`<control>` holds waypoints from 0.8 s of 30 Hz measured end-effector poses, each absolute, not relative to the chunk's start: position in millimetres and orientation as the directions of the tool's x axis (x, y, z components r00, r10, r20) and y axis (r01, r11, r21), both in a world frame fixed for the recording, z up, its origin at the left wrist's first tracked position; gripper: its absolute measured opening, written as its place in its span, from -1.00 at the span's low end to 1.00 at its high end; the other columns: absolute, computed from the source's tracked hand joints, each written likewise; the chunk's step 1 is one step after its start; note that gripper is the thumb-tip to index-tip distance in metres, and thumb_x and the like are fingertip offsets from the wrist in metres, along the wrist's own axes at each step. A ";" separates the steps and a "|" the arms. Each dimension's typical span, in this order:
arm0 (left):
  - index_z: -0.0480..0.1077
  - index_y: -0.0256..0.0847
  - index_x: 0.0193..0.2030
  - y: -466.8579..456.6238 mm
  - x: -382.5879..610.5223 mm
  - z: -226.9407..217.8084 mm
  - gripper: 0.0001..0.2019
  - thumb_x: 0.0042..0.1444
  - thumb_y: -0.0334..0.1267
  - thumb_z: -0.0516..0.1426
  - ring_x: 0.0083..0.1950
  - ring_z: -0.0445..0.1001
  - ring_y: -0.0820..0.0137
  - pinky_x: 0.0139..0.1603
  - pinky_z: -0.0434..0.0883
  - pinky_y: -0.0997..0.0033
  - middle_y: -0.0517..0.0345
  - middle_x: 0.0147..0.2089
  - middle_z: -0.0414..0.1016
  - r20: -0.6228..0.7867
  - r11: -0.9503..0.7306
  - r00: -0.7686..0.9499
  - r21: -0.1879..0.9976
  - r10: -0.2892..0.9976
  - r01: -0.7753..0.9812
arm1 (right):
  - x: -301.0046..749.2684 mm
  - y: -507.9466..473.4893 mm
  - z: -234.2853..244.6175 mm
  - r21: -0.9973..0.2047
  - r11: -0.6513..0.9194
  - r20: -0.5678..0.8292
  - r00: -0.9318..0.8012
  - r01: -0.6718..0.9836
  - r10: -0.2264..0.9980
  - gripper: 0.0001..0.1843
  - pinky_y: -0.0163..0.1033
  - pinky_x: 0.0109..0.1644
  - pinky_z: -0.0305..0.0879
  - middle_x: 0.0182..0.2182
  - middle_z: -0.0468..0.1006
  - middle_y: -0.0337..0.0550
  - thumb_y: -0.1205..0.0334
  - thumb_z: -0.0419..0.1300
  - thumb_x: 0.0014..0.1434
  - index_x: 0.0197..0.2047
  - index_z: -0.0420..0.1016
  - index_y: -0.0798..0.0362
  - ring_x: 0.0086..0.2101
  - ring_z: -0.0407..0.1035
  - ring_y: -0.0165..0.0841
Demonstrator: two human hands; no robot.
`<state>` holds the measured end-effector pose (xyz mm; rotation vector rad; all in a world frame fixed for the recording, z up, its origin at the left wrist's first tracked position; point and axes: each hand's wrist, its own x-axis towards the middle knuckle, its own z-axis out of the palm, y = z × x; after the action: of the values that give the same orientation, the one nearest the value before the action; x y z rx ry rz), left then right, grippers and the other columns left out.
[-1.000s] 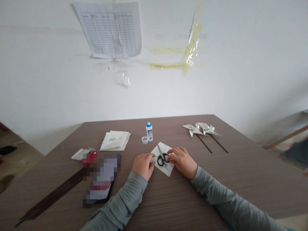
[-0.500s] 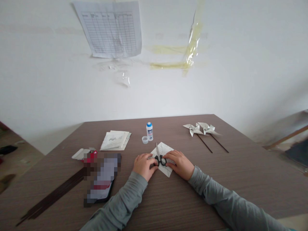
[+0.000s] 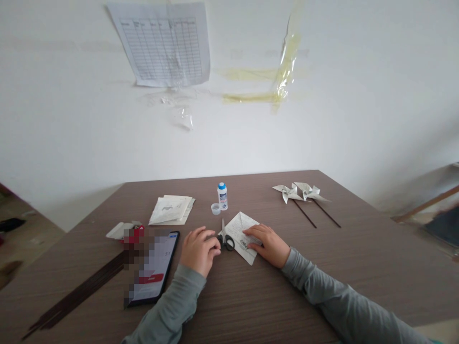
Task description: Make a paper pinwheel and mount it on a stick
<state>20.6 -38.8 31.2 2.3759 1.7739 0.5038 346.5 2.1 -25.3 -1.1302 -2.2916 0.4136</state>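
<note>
My left hand (image 3: 198, 251) has its thumb and fingertips closed at one handle ring of the black-handled scissors (image 3: 224, 236). The blades point away from me, over the left edge of a creased, printed square of paper (image 3: 239, 233). On the right part of that paper rests my right hand (image 3: 268, 243), fingers and thumb apart and lying on the sheet. Beyond the paper stands a white glue bottle (image 3: 223, 198) with a blue top, and a small clear cap (image 3: 215, 209) sits beside it.
Two paper pinwheels (image 3: 289, 193) on dark sticks lie at the back right. To the left are a stack of paper squares (image 3: 171, 209), an opened red-and-white box (image 3: 135, 234), a phone (image 3: 156, 277) and a bundle of dark sticks (image 3: 77, 296). A wall stands behind the table.
The scissors have shifted left with my left hand, from the middle of the paper to its left edge. More of the sheet's print shows. My right hand has hardly moved.
</note>
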 end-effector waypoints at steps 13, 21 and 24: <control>0.86 0.18 -0.15 -32.0 -5.9 50.8 -0.69 0.45 -0.41 0.35 0.82 0.45 -0.17 0.83 0.34 -0.45 0.21 0.61 0.84 0.095 -0.022 0.014 0.086 0.995 0.996 | 345.3 -5.8 -15.3 -0.423 0.620 0.372 -0.497 0.661 0.784 -0.52 0.16 0.43 0.85 0.27 0.98 0.05 0.31 0.54 0.58 0.44 0.92 -0.30 0.26 0.88 0.14; 0.83 0.13 -0.15 5.5 -14.8 66.2 -0.73 0.53 -0.32 0.33 0.82 0.39 -0.19 0.82 0.30 -0.56 0.12 0.66 0.77 0.073 0.057 -0.063 0.075 0.995 0.996 | 345.4 -6.6 -13.8 -0.458 0.603 0.352 -0.490 0.653 0.797 -0.54 0.22 0.46 0.82 0.29 0.96 0.06 0.25 0.48 0.61 0.45 0.91 -0.31 0.29 0.86 0.15; 0.85 0.12 -0.10 17.2 -11.4 70.6 -0.70 0.55 -0.36 0.29 0.86 0.38 -0.18 0.85 0.28 -0.64 0.10 0.73 0.73 0.053 0.074 -0.079 0.078 0.995 0.994 | 345.2 -6.4 -14.4 -0.468 0.598 0.345 -0.488 0.651 0.802 -0.56 0.24 0.45 0.82 0.30 0.96 0.08 0.24 0.49 0.61 0.44 0.92 -0.30 0.29 0.85 0.16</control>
<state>-11.4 17.2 70.6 2.1228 2.2924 0.1463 345.2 -6.4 -14.4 -1.1482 -2.2915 0.3730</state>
